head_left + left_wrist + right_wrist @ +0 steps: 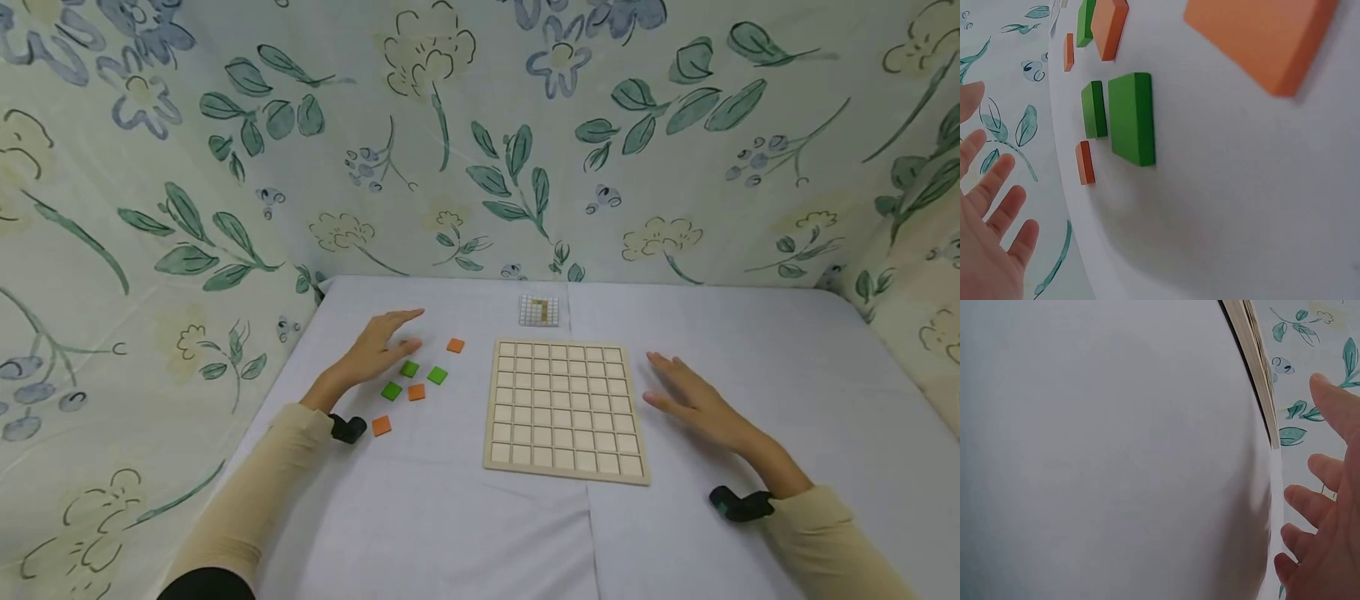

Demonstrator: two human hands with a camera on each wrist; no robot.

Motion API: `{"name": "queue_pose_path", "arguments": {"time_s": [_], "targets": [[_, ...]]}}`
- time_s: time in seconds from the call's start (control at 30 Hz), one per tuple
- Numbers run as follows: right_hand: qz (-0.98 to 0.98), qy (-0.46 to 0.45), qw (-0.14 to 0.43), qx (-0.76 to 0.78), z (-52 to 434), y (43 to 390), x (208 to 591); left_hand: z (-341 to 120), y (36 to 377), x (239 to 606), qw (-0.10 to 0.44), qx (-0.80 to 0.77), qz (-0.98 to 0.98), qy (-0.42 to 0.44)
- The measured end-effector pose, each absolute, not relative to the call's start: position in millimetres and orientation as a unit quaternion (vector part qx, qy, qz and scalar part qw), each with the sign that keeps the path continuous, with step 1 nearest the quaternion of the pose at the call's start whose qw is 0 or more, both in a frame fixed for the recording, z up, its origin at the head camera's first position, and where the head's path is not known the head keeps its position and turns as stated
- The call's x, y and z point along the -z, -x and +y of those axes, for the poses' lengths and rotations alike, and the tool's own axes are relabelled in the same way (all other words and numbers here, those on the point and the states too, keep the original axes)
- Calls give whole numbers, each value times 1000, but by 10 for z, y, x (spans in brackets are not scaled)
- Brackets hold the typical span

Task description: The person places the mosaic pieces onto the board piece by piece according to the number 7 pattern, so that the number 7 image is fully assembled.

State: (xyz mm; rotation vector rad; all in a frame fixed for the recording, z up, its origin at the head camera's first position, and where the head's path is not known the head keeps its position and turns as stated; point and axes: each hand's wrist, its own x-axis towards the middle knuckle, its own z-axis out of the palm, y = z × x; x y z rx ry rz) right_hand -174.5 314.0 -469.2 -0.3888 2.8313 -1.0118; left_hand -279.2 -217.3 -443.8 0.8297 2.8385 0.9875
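Note:
My left hand (377, 350) is held over the left part of the table, fingers extended, with nothing in its grasp. Close by it lie three green square tiles (409, 368) and three orange square tiles (455, 345), loosely scattered. In the left wrist view a green tile (1125, 119) appears near the spread fingers (991, 184). A light wooden grid board (564, 408), its square cells bare, lies right of the tiles. Beyond the board's right edge my right hand (697, 404) hovers with fingers stretched toward it, holding nothing.
A small card (538, 311) printed with a grid and a few coloured squares lies behind the board. White cloth (450, 517) covers the table. Floral fabric (480, 150) hangs at the back and sides.

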Motion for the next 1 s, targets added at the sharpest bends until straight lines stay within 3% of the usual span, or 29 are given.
{"name": "queue_pose_path", "arguments": {"time_s": [0.4,1.0], "targets": [[938,195,39,284,3089,1763,4795,-2033,2929,4535,86,-340,897,-270],[939,214,52,264,3096,1771,4858,-1863,3059,4618,128,-307,898,-289]]}}
